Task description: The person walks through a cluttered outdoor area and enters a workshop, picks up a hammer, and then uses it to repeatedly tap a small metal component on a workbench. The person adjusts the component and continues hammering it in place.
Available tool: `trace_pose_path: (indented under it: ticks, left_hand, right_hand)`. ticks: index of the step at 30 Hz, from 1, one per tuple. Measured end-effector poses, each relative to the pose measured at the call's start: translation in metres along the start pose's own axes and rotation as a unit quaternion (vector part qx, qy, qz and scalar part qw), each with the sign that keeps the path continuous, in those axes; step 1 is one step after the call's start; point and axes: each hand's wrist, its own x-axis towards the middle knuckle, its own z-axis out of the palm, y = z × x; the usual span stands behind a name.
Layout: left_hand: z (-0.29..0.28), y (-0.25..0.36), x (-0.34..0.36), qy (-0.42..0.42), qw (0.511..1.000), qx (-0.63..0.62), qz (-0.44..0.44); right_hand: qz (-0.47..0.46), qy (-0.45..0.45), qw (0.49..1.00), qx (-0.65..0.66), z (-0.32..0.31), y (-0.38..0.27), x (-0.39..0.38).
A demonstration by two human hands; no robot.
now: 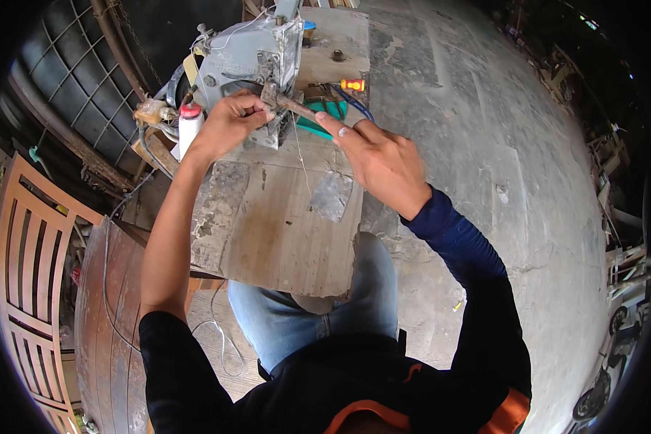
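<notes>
A grey machine (228, 61), which looks like a sewing machine, stands at the far end of a wooden work table (282, 239). My right hand (385, 163) is wrapped round the wooden handle of a hammer (298, 108). The hammer's head is up against the front end of the machine, beside my left fingertips. Thumb and fingers of my left hand (228, 126) are pinched together at that end; what they hold is too small to make out. A white thread (301, 155) hangs down from there toward a flat metal plate (330, 197) on the table.
Left of the machine stands a white bottle (190, 124) with a red cap. A green tray (334, 110), blue-handled pliers (360, 108) and a yellow-and-red screwdriver (352, 84) lie to its right. A slatted wooden chair (32, 267) and a loose cable (106, 275) are at the left.
</notes>
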Motion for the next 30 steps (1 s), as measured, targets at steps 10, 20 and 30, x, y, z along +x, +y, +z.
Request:
trace_pose_path:
  ticks: [10, 20, 30]
  left_hand:
    - [0.000, -0.002, 0.005, 0.012, 1.000, 0.022, 0.007]
    - [0.001, 0.004, 0.004, 0.009, 1.000, -0.001, -0.017]
    - [0.002, 0.002, 0.015, -0.008, 0.999, 0.034, -0.004]
  right_hand:
    - [0.012, -0.012, 1.000, -0.012, -0.006, -0.004, 0.002]
    - [0.011, 0.011, 1.000, 0.001, -0.004, 0.000, -0.002]
    - [0.022, -0.018, 1.000, 0.000, -0.006, 0.006, 0.001]
